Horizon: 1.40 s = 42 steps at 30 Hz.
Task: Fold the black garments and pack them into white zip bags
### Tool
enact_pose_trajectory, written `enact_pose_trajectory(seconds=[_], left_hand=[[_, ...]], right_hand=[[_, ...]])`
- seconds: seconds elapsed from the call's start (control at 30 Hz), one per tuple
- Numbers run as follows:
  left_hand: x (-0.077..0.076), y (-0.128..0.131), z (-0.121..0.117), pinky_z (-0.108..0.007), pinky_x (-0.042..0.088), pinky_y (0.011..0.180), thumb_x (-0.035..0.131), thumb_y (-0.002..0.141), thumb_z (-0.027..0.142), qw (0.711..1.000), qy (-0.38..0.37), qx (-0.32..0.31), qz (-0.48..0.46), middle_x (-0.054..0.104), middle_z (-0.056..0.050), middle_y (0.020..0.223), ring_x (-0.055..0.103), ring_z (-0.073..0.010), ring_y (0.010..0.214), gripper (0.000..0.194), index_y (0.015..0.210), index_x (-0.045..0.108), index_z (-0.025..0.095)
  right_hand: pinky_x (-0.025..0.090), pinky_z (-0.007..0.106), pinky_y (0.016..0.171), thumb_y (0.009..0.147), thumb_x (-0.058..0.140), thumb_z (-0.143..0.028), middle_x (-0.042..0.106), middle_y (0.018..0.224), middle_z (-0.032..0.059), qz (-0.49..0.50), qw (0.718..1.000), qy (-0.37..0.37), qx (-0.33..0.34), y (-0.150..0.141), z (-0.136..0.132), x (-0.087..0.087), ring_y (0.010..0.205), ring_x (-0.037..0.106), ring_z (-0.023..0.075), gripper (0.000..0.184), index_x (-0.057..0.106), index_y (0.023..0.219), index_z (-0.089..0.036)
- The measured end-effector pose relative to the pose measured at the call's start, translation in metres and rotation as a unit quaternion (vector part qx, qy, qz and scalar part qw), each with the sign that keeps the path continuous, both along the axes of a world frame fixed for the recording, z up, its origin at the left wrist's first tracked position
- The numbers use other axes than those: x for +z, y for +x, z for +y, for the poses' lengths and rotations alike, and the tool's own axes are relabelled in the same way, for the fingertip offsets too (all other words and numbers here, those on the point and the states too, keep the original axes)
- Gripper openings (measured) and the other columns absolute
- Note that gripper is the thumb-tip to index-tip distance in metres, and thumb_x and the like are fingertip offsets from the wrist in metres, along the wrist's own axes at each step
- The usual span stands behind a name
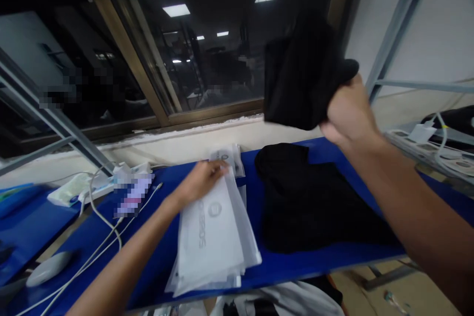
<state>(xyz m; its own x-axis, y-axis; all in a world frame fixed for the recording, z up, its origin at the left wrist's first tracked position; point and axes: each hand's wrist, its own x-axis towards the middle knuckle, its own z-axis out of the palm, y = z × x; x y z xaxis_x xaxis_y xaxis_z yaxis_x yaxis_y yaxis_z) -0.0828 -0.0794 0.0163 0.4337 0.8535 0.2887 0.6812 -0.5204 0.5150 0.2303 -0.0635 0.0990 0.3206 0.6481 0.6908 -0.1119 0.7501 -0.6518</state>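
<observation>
My right hand (348, 116) is raised above the blue table (296, 261) and grips a folded black garment (299, 79) that hangs in the air in front of the window. My left hand (200, 180) rests on a stack of white plastic bags (213, 237) with grey lettering, its fingers curled on the top bag's upper edge. A pile of black clothing (314, 202) lies on the table right of the bags, under the raised garment.
A white power strip (79, 187) with plugs and white cables (103, 237) lies at the left. A grey mouse (48, 267) sits at the near left edge. Another power strip with a charger (422, 133) sits on the right. A dark window (185, 49) and metal frame bars stand behind.
</observation>
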Motion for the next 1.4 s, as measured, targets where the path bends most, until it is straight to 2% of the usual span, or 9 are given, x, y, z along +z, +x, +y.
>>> enact_pose_trajectory(seconds=[0.07, 0.13, 0.27, 0.37, 0.63, 0.77, 0.9, 1.03, 1.4], left_hand=[[-0.019, 0.000, -0.004, -0.042, 0.054, 0.093, 0.066, 0.090, 0.038, 0.999, -0.021, -0.012, 0.035, 0.075, -0.008, 0.106, 0.070, -0.0311, 0.103, 0.022, 0.106, 0.076, 0.026], [-0.014, 0.003, -0.006, -0.044, 0.049, 0.104, 0.065, 0.092, 0.043, 1.000, 0.009, -0.016, -0.009, 0.070, -0.010, 0.122, 0.063, -0.0318, 0.119, 0.031, 0.117, 0.072, 0.026], [0.039, 0.032, -0.006, -0.039, 0.052, 0.100, 0.047, 0.101, 0.054, 0.983, 0.025, -0.063, -0.170, 0.062, -0.012, 0.134, 0.062, -0.0259, 0.121, 0.052, 0.145, 0.049, 0.026], [0.067, 0.062, -0.003, -0.035, 0.053, 0.092, 0.063, 0.093, 0.049, 0.988, 0.007, -0.090, -0.123, 0.065, -0.012, 0.130, 0.065, -0.0251, 0.113, 0.071, 0.155, 0.037, 0.027], [0.071, 0.068, 0.008, -0.030, 0.053, 0.078, 0.066, 0.088, 0.024, 0.992, 0.025, -0.095, -0.085, 0.076, -0.006, 0.097, 0.070, -0.0200, 0.085, 0.013, 0.094, 0.076, 0.018], [0.067, 0.068, 0.013, -0.031, 0.054, 0.080, 0.063, 0.091, 0.032, 0.984, 0.031, -0.042, -0.173, 0.076, -0.009, 0.101, 0.071, -0.0219, 0.093, 0.019, 0.096, 0.073, 0.017], [0.068, 0.081, 0.018, -0.031, 0.054, 0.084, 0.071, 0.087, 0.037, 0.985, 0.014, -0.121, -0.126, 0.073, -0.010, 0.117, 0.069, -0.0230, 0.103, 0.037, 0.119, 0.069, 0.019], [0.077, 0.086, 0.022, -0.028, 0.050, 0.074, 0.073, 0.085, 0.034, 0.988, 0.021, -0.140, -0.068, 0.077, -0.004, 0.093, 0.069, -0.0208, 0.086, 0.020, 0.094, 0.077, 0.018], [0.108, 0.065, 0.022, -0.023, 0.046, 0.057, 0.081, 0.079, 0.049, 0.955, -0.029, -0.099, -0.280, 0.069, -0.003, 0.070, 0.062, -0.0143, 0.064, 0.034, 0.078, 0.075, 0.016]], right_hand=[[0.055, 0.032, 0.072, 0.088, 0.066, -0.025, 0.070, 0.088, 0.0019, -0.097, 0.995, -0.006, 0.017, 0.004, -0.002, -0.007, 0.090, 0.068, 0.0200, 0.010, 0.059, 0.081, -0.022], [0.050, 0.027, 0.057, 0.083, 0.070, -0.027, 0.068, 0.080, -0.0002, -0.220, 0.972, -0.047, 0.072, -0.001, -0.003, -0.022, 0.071, 0.065, 0.0168, 0.013, 0.060, 0.089, -0.023], [0.031, 0.022, 0.044, 0.081, 0.065, -0.026, 0.059, 0.061, -0.0050, -0.370, 0.907, -0.141, 0.145, -0.020, -0.001, -0.045, 0.048, 0.048, 0.0109, 0.014, 0.055, 0.090, -0.023], [0.036, 0.023, 0.052, 0.082, 0.063, -0.024, 0.057, 0.063, -0.0030, -0.398, 0.891, -0.132, 0.174, -0.026, -0.002, -0.045, 0.057, 0.052, 0.0120, 0.009, 0.056, 0.080, -0.020], [0.046, 0.030, 0.075, 0.084, 0.071, -0.036, 0.066, 0.085, 0.0029, -0.411, 0.894, -0.074, 0.160, 0.004, -0.003, -0.034, 0.077, 0.061, 0.0163, 0.020, 0.064, 0.083, -0.018], [0.045, 0.030, 0.075, 0.084, 0.070, -0.031, 0.069, 0.084, 0.0021, -0.430, 0.893, -0.067, 0.115, 0.003, -0.003, -0.035, 0.076, 0.060, 0.0160, 0.012, 0.068, 0.082, -0.018], [0.042, 0.028, 0.066, 0.084, 0.065, -0.023, 0.072, 0.083, 0.0018, -0.437, 0.893, -0.049, 0.093, -0.002, -0.006, -0.031, 0.067, 0.056, 0.0144, 0.012, 0.075, 0.090, -0.019], [0.046, 0.029, 0.071, 0.085, 0.064, -0.022, 0.074, 0.088, 0.0030, -0.413, 0.904, -0.026, 0.104, 0.003, -0.004, -0.026, 0.074, 0.061, 0.0164, 0.015, 0.076, 0.092, -0.020], [0.047, 0.033, 0.088, 0.088, 0.050, -0.017, 0.071, 0.092, 0.0045, -0.500, 0.854, -0.022, 0.141, 0.034, -0.015, -0.026, 0.090, 0.066, 0.0200, 0.028, 0.073, 0.072, -0.019]])
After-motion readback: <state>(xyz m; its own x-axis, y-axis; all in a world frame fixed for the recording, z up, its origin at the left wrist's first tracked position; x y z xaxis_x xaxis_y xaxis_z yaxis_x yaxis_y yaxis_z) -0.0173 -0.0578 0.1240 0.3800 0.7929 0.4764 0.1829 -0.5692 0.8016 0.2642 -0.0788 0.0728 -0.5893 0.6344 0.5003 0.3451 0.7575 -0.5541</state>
